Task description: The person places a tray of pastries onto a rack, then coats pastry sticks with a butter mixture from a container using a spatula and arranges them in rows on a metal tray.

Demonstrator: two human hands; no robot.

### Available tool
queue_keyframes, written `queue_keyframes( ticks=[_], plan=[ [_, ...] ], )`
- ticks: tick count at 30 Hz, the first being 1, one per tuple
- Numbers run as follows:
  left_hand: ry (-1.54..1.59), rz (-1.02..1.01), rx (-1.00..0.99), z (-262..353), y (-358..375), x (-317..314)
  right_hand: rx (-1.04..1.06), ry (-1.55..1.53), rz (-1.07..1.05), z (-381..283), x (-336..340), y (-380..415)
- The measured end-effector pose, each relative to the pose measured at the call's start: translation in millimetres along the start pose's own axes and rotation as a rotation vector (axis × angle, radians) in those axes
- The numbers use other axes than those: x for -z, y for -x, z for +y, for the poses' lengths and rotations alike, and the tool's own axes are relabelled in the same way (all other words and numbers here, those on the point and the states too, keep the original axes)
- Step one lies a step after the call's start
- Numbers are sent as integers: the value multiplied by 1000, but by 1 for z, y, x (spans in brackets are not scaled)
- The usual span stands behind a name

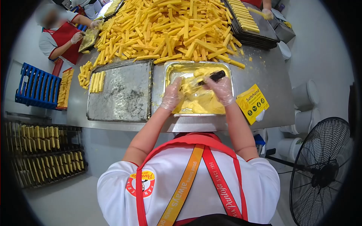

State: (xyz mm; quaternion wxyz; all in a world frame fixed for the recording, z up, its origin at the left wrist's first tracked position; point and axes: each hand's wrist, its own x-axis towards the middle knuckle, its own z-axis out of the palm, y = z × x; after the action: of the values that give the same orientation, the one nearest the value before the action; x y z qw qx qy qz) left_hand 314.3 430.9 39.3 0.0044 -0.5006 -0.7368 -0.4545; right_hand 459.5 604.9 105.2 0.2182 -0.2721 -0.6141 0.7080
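Clear plastic gloves cover both my hands over a metal pan (pixel 230 107) holding pale yellow cream (pixel 201 103). In my right hand (pixel 221 91) is a spatula (pixel 215 77) with a black handle, its blade pointing left and smeared with cream. My left hand (pixel 172 95) is closed at the pan's left side around a yellow, cream-covered piece (pixel 184 88), whose exact shape I cannot tell. The spatula blade reaches right up to that piece. Left of the pan lies a dark baking tray (pixel 118 96) with a short row of yellow sticks (pixel 97 82) at its upper left corner.
A large heap of yellow sticks (pixel 166 30) fills the table's far side. A yellow glove box (pixel 252 103) lies right of the pan. Co-workers stand far left (pixel 60 37) and far right (pixel 267 13). Stacked trays (pixel 260 35), a fan (pixel 322 171) and a loaded rack (pixel 45 150) surround me.
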Motion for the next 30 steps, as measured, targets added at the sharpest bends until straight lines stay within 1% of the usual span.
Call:
queue_keyframes(
  ticks=[1,3,4,7,10,11,12,13,15,16,19,20,22,23,25,26,28,30],
  plan=[
    [0,3,-34,0,0,2,30,247,91,5,10,-7],
    [6,-23,46,7,-1,8,93,743,273,6,18,-16],
    [9,-35,90,11,-1,11,149,654,287,2,18,-11],
    [58,-70,256,9,-3,12,171,18,167,5,0,4],
    [81,-102,377,-7,-2,10,117,-61,118,16,-9,7],
    [58,-123,381,-11,-1,10,103,-89,103,21,-11,6],
    [36,-143,384,-10,-3,12,114,330,205,19,-4,2],
    [15,-163,389,-10,-4,14,121,429,247,18,2,2],
    [100,-161,416,-16,-2,11,133,629,325,10,6,2],
    [143,-161,431,-19,0,10,146,499,323,6,0,6],
    [-11,-140,342,-12,-2,15,161,-183,175,-12,-33,21],
    [-5,-169,358,-6,-3,20,122,-156,115,-3,-27,17],
    [-1,-211,395,0,-3,40,47,317,186,29,3,-2],
    [-4,-123,400,0,-3,56,17,554,216,42,15,-13],
    [-11,56,406,-8,-1,88,-5,336,293,48,23,-15],
    [-28,183,420,-24,2,110,26,304,332,46,21,-10],
    [-268,464,321,-84,13,158,64,211,384,39,8,4],
    [-655,549,437,-127,25,208,93,100,412,41,3,9]
  ],
)
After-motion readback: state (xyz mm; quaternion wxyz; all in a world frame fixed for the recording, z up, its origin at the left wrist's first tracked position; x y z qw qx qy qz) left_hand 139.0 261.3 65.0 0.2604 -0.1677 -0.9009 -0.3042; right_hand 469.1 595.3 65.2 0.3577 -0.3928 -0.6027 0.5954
